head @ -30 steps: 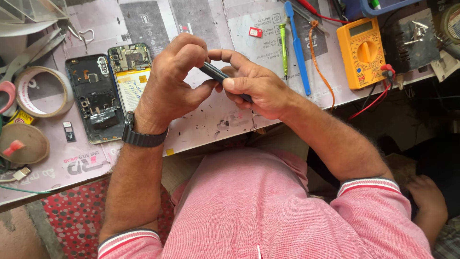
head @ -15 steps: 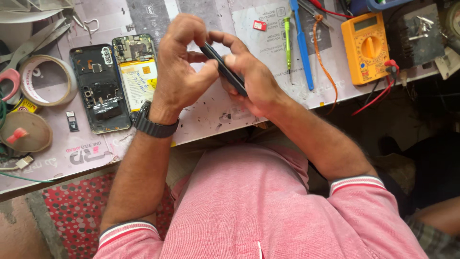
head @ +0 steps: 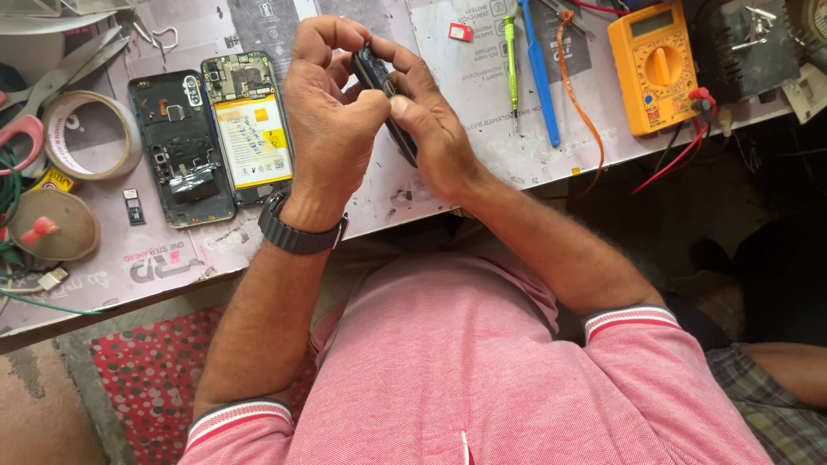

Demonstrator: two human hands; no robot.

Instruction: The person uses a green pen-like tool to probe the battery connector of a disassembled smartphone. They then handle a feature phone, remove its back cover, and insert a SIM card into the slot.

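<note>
Pale printed mat over the bench, scuffed and stained; red dotted rug on the floor below its near edge.

Both my hands are raised just above the mat, near the middle. My left hand, dark watch at the wrist, is curled tight, fingers bent over the top end of a dark slim phone part. My right hand wraps the part from the other side, thumb pressed along its edge, fingers closed around its lower end. The part stands on edge, tilted, clamped between both hands; most of it is hidden by them, so I cannot tell which face points where.

Left of my hands, flat on the mat: an opened phone with a yellow-labelled battery showing, and touching its left side a dark back cover. Further left, a roll of tape and scissors with a pink handle.

Right of my hands: a green screwdriver, a blue pry tool just beside it, then an orange multimeter with red and black leads trailing off the bench edge.
</note>
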